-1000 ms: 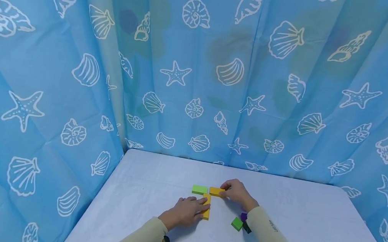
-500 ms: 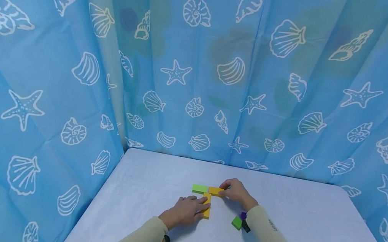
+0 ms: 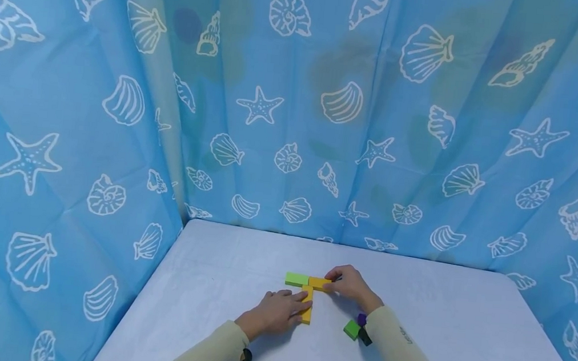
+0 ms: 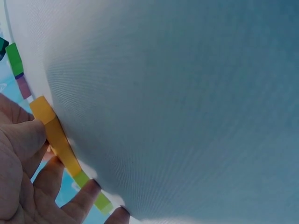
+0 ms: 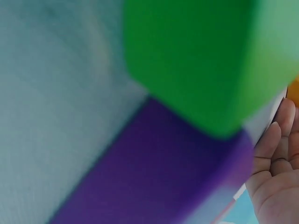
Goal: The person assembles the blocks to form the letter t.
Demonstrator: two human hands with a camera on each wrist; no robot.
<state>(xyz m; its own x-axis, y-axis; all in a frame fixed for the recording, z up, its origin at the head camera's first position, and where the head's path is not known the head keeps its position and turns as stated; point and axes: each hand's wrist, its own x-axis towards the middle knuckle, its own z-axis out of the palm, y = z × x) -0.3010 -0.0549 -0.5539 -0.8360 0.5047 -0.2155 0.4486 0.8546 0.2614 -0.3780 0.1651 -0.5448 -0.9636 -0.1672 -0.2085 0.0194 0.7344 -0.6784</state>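
My left hand [image 3: 277, 312] lies across a long yellow block [image 3: 305, 318], its fingertips over the top and its thumb at the near end. In the left wrist view, the thumb and fingers touch this yellow block [image 4: 58, 140]. My right hand [image 3: 354, 286] holds the right end of an orange-yellow block [image 3: 318, 283] between thumb and fingers. That block lies crosswise at the far end of the yellow one, end to end with a light green block [image 3: 296, 279]. Together the blocks make a T shape. Flat on the table, none of them is stacked.
A green block [image 3: 351, 329] and a purple block [image 3: 361, 320] lie by the right wrist, partly covered by the sleeve and strap. The white table [image 3: 219, 266] ends at a blue shell-print curtain [image 3: 273, 127] behind and on the left.
The right hand has slid the orange-yellow block slightly left, and the gap to the light green block has closed. The left hand stays on the yellow block.
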